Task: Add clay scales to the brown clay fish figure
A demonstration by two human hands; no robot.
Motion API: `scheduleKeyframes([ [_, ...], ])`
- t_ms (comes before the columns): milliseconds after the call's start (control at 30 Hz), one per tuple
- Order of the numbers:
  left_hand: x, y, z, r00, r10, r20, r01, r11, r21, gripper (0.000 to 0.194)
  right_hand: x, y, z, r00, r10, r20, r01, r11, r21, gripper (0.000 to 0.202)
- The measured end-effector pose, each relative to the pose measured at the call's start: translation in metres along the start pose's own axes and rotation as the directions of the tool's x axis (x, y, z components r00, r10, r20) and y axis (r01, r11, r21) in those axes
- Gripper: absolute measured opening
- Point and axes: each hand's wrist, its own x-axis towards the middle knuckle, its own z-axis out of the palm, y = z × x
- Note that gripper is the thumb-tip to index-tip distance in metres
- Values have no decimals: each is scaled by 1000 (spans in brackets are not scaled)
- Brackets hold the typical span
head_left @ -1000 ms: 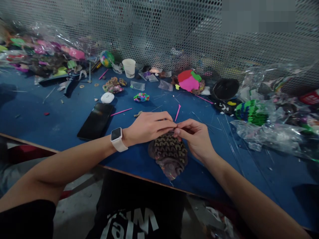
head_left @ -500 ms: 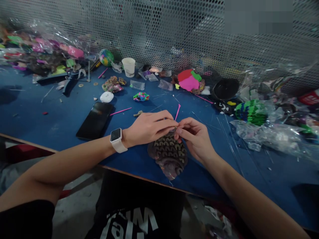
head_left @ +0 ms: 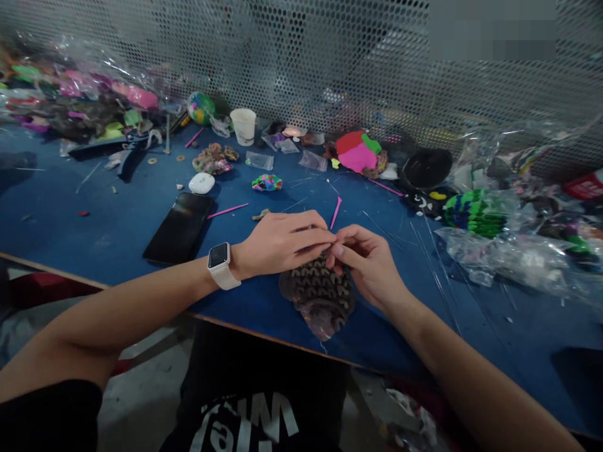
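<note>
A dark brown clay piece (head_left: 320, 292), covered with rows of small curved, scale-like strips, lies on the blue table near its front edge. My left hand (head_left: 292, 238) reaches across its far end with fingers stretched out flat; the thumb is hidden beneath. At the fingertips it meets my right hand (head_left: 365, 257), whose thumb and index finger are pinched together. Whatever is in that pinch is too small and covered to make out. Beyond the hands lies a pink modelling tool (head_left: 336, 212), and a small olive-brown clay lump (head_left: 261, 215) is just past my left hand.
A black phone (head_left: 179, 227), a white earbud case (head_left: 201, 182) and another pink tool (head_left: 228, 211) lie to the left. Farther back stand a paper cup (head_left: 244, 127) and colourful clay (head_left: 358, 152). Clear rods (head_left: 433, 276) and plastic bags (head_left: 513, 257) are on the right.
My right thumb and fingertips have shifted slightly at the far end of the clay piece. My left hand and the clay piece stay almost still.
</note>
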Motion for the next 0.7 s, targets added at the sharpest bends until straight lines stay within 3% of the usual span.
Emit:
scheduleKeyframes([
  [100, -1, 0, -1, 1000, -3, -3, 3, 1000, 9, 13, -1, -1, -2, 999, 20, 39, -17, 996, -88, 35],
  [233, -1, -1, -1, 999, -26, 24, 26, 999, -21, 15, 0, 0, -6, 999, -49, 11, 50, 971, -232, 30],
  [333, -1, -4, 0, 979, -135, 152, 143, 989, -45, 22, 3, 1, -10, 991, -130, -41, 112, 949, -295, 25],
  [400, -1, -7, 1, 913, -253, 319, 262, 965, 18, 25, 6, 1, -13, 978, -187, -90, 149, 934, -325, 24],
  [500, -2, -11, 3, 746, -385, 544, 375, 917, 135, 31, 9, 1, -16, 950, -263, -169, 193, 919, -343, 19],
  [567, -2, -11, 4, 666, -408, 625, 435, 892, 119, 33, 11, 0, -18, 933, -300, -199, 215, 908, -359, 18],
  [633, -1, -11, 4, 634, -387, 670, 500, 866, 26, 32, 12, 0, -19, 925, -327, -195, 231, 890, -393, 19],
  [700, 1, -10, 4, 632, -367, 683, 561, 824, -76, 28, 12, 0, -20, 923, -347, -167, 250, 870, -425, 17],
])
